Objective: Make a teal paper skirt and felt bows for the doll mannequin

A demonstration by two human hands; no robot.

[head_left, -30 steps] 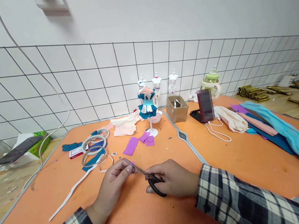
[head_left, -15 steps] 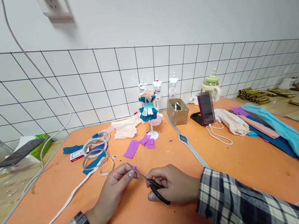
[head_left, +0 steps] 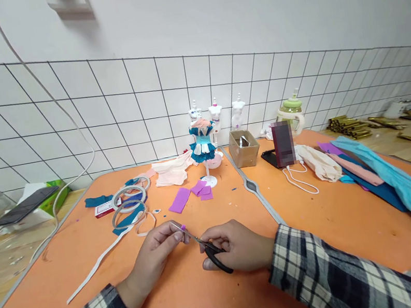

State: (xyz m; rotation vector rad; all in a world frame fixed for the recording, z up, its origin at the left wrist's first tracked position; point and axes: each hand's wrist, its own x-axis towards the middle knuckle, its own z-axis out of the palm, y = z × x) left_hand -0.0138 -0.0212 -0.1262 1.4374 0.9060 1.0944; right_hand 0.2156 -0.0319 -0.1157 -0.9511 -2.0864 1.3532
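My right hand grips black-handled scissors, their blades pointing up and left to the fingertips of my left hand. A tiny purple piece is pinched in my left fingers, right by the blades. Beyond my hands, larger purple fabric pieces lie flat on the orange mat. Behind them a small dress form wears a teal and white ruffled dress with a peach top, on a white round base.
Tape rings, teal scraps and a white strip lie at left. A cardboard box, a phone, a green-lidded bottle and long fabric lengths are at right.
The view has tilted slightly, shifting the scene upward. My hands keep nearly the same pose, with the scissors still at the purple piece.
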